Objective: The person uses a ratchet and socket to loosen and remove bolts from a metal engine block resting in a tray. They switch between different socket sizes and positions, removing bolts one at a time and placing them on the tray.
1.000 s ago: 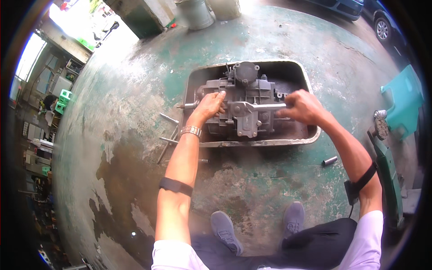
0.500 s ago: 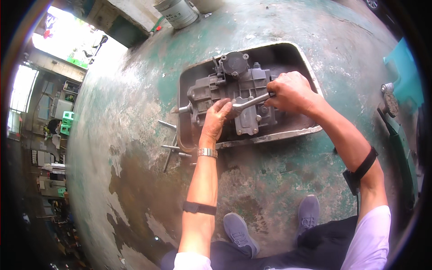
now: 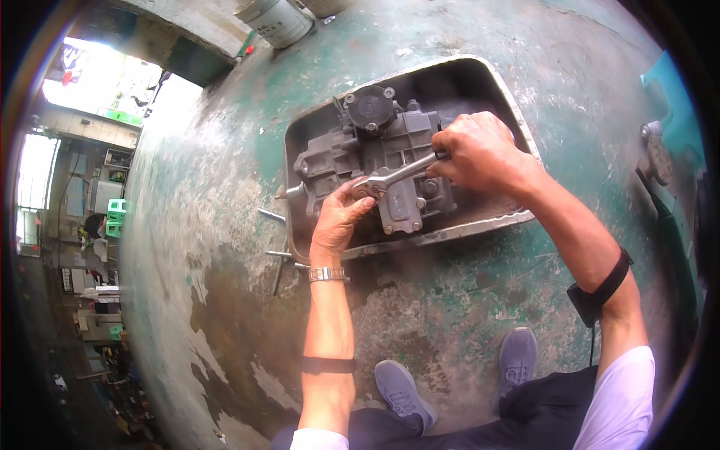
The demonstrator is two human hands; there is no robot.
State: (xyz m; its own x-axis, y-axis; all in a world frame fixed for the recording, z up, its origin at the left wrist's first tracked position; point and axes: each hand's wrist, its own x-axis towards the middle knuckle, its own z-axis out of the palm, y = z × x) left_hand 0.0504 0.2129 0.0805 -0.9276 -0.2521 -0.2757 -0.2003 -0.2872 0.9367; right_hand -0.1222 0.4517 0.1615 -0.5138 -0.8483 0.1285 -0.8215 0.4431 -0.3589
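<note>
A grey cast-metal gearbox (image 3: 330, 154) with a round black cap (image 3: 372, 109) on top sits in a large shallow tray (image 3: 450, 234). Across its near side lies a shiny ratchet wrench (image 3: 409, 171), slanting up to the right. My right hand (image 3: 484, 154) is wrapped round the handle end. The thumb and fingers of my left hand (image 3: 337, 219) close on the wrench's head, over the casing's left-middle part. Whether anything is fitted under that head is hidden. Beside the wrench, a flat bolted cover (image 3: 401, 206) shows on the casing.
Several metal rods (image 3: 277, 259) lie on the worn green floor, left of the tray. A pale bucket (image 3: 276, 21) stands at the far left. On the right are a dark green floor tool (image 3: 675, 240) and a turquoise plastic object (image 3: 675, 101). My shoes (image 3: 405, 391) are close in front.
The wrench's head has shifted left and slightly nearer, my left hand with it. More of the head and my left thumb show now. The whole view has moved a little too.
</note>
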